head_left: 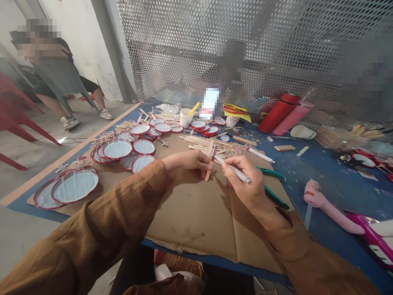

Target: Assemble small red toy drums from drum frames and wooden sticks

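Note:
My left hand (196, 160) pinches a wooden craft stick (208, 175) over the cardboard sheet (190, 213). Part of the stick's upper half looks darker. Held in my right hand (247, 180) is a white marker pen (238, 172), its tip pointing at the stick and close to it. I cannot tell whether the two touch. Behind my hands lies a pile of loose craft sticks (196, 143). A similar white pen (260, 155) rests beyond my right hand. Green-handled pliers (276, 197) lie partly hidden behind that hand.
Red-rimmed round discs (75, 186) with stick pieces cover the left side. At the back stand a paper cup (185, 119), a lit phone (210, 102) and red (278, 112) and pink bottles. A pink glue gun-like tool (331, 211) lies right. Someone sits at far left.

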{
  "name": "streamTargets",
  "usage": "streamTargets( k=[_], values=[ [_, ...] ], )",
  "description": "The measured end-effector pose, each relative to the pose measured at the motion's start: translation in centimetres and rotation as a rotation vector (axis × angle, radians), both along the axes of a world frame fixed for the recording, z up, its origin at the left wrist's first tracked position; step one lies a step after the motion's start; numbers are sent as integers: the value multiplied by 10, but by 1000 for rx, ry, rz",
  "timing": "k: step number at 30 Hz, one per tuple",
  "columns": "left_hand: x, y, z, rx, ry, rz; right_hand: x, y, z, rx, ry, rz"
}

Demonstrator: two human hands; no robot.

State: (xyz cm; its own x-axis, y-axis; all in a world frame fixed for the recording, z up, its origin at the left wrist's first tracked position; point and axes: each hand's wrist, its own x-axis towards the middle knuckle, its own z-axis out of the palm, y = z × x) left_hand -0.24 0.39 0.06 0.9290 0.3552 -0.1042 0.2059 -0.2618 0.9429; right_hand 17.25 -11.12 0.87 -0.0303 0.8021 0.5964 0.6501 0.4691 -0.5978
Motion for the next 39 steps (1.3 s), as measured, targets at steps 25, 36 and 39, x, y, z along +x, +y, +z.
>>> streamTargets(
  k=[25, 36, 39],
  values=[
    [0, 1, -1, 7, 0, 7, 2, 0, -2, -8, 44, -12],
    [0, 0, 0, 1, 20, 25, 0, 1, 0, 15, -12, -2],
    [0, 0, -1, -14, 17, 27, -1, 1, 0, 21, -40, -1]
  ],
)
